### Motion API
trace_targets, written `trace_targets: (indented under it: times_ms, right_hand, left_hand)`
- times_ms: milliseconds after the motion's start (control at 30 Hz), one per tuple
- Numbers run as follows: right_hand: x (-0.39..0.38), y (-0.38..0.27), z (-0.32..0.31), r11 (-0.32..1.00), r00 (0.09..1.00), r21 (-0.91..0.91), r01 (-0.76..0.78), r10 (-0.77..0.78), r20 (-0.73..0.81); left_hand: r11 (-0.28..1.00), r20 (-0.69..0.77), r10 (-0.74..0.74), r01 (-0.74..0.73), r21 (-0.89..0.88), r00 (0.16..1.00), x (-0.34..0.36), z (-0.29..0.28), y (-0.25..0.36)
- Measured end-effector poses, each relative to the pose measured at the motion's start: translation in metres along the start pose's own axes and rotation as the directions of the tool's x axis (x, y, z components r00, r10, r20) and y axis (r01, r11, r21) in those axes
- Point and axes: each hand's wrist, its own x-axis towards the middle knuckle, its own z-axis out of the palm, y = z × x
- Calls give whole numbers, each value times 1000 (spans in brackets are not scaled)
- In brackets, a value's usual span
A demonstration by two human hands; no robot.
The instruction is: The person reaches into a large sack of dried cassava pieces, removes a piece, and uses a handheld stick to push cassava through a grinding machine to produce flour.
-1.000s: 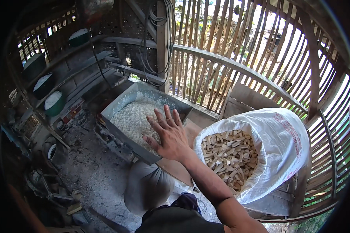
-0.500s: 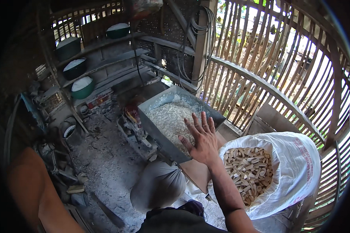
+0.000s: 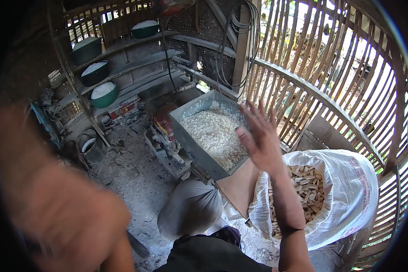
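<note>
My right hand (image 3: pixel 261 138) is raised above the right rim of a grey metal hopper (image 3: pixel 190 151), its fingers stretched out and nothing in its palm. White, coarse crumbly material (image 3: pixel 213 131) fills much of the hopper. Close to the lens at the lower left, my left hand (image 3: pixel 77 213) is a large smear; motion hides its fingers. Beside my right forearm stands an open white woven sack (image 3: pixel 349 195) of pale dried chunks (image 3: pixel 310 190). Below the hopper bulges a grey cloth bag (image 3: pixel 190 208), next to my legs.
Bowls heaped with white powder stand on wooden shelves at the back left, among them a green bowl (image 3: pixel 105 96). A bucket (image 3: pixel 91 147) sits on the dusty floor (image 3: pixel 131 172). Coiled cable (image 3: pixel 240 27) hangs on a post. A slatted wall (image 3: pixel 331 68) closes the right side.
My right hand has lifted up and right, away from over the hopper's contents. My left arm has swung up, bringing its blurred hand into view. The whole view has shifted slightly.
</note>
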Motion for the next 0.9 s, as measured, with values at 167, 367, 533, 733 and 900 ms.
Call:
trace_targets:
  times_ms: [167,367,533,733,900]
  right_hand:
    - [18,-5,-38,995,986,-97,-18,2,-165]
    - [8,23,32,997,992,29,-70,73,-104]
    - [-2,32,58,987,983,-49,-152,156,101]
    - [2,26,49,994,990,-32,-103,99,-104]
    - [0,34,60,990,991,-52,-133,131,-34]
  left_hand:
    - [858,-54,-243,241,454,968,-90,28,-136]
    - [731,214,-535,321,603,817,-177,54,-198]
    - [584,206,-620,270,766,757,-193,54,-209]
    - [598,35,-482,299,744,875,-187,53,-208]
    - [587,193,-552,214,781,811,-206,61,-214]
